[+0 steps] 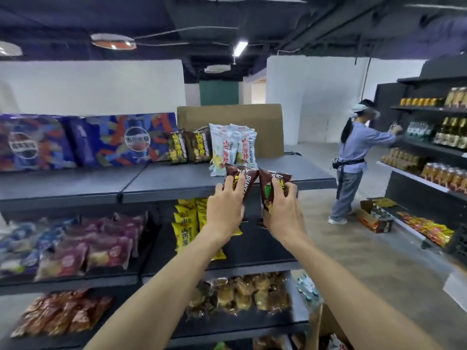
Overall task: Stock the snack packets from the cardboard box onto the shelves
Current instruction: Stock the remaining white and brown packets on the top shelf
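Two dark brown glossy foil snack packets, one per hand, both raised at the front edge of the grey metal top shelf [177,183]. Left brown packet [240,176] is pinched low by the left hand [225,210], fingers curled over its front, thumb side hidden. Right brown packet [274,183] is gripped by the right hand [283,213], fingers wrapped round its lower half. The packets' upper corners meet or nearly meet between the hands; cannot tell which.

Step in hand, as I judge it: standing both on the top shelf. Do it well by lifting clear of the shelf lip, setting the bottoms flat, faces forward, in front of or beside the white-and-pale-blue upright packets [231,150] just beyond the fingertips. Let go one at a time, since light foil bags tip over easily. Matching brown-and-yellow packets [189,146] stand beyond and left of the left hand; grouping with them looks sensible.

Writing: left packet shows "SHANY…", the rest covered. White packets read roughly "SHANYAOCUIPIAN", partly blurred. Blue Pepsi-logo multipack wraps [83,141] sit far left of the hands.

Yellow packets [185,223] lie below the left hand, one shelf down. Open brown cardboard box [328,322], the source, is under the right forearm.
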Tool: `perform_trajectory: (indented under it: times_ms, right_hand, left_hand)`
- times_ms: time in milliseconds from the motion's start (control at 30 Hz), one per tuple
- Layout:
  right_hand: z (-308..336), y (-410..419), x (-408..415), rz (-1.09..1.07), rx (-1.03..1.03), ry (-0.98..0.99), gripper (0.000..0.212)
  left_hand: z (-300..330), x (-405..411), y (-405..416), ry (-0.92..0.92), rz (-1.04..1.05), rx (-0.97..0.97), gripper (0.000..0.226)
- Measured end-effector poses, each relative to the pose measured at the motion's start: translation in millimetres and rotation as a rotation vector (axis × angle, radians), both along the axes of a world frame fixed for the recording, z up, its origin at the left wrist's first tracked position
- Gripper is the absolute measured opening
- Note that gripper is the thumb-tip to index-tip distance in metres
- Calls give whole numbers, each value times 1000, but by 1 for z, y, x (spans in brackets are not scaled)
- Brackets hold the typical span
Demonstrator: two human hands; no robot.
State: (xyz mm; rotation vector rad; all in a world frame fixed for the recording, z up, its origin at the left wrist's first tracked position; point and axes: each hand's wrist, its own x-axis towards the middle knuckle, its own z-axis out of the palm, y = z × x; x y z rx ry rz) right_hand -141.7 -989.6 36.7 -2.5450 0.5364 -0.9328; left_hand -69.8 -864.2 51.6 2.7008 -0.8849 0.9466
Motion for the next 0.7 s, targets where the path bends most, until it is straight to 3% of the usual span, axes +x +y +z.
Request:
perform_trajectory:
  times_ms: [367, 700]
  right_hand:
    - [63, 93, 109, 110, -36, -52, 82]
    - [76, 111, 197, 160, -3, -57, 77]
  left_hand:
    - [56, 94, 91, -30, 109, -126, 77]
    - [63, 167, 101, -5, 189, -153, 79]
